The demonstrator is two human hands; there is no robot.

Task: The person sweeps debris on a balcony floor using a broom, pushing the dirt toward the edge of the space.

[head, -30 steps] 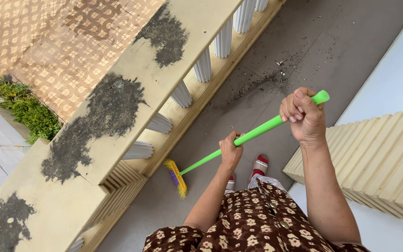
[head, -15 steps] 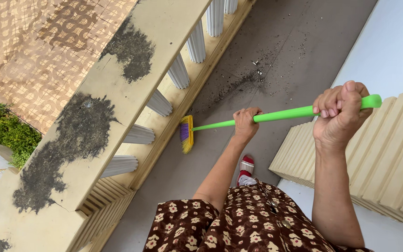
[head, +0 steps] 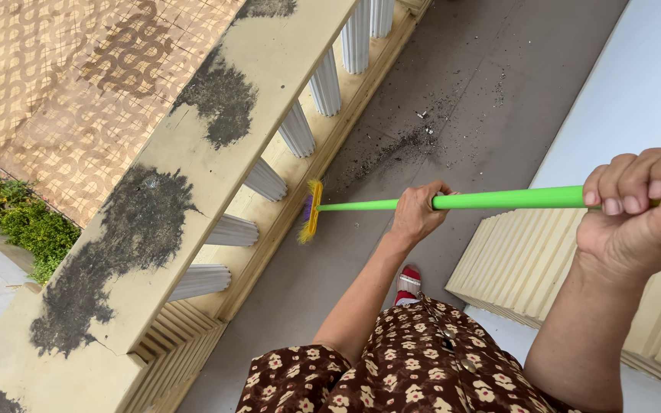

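Broom (head: 453,202) — both hands gripping: left hand (head: 416,214) mid-handle, right hand (head: 636,218) at its end; bristles are now reaching the balustrade (head: 269,180) base, short of the dirt pile (head: 403,145).

The floor (head: 453,99) is hemmed by the balusters (head: 296,130) on one side and a ribbed ledge (head: 522,260) on the other.
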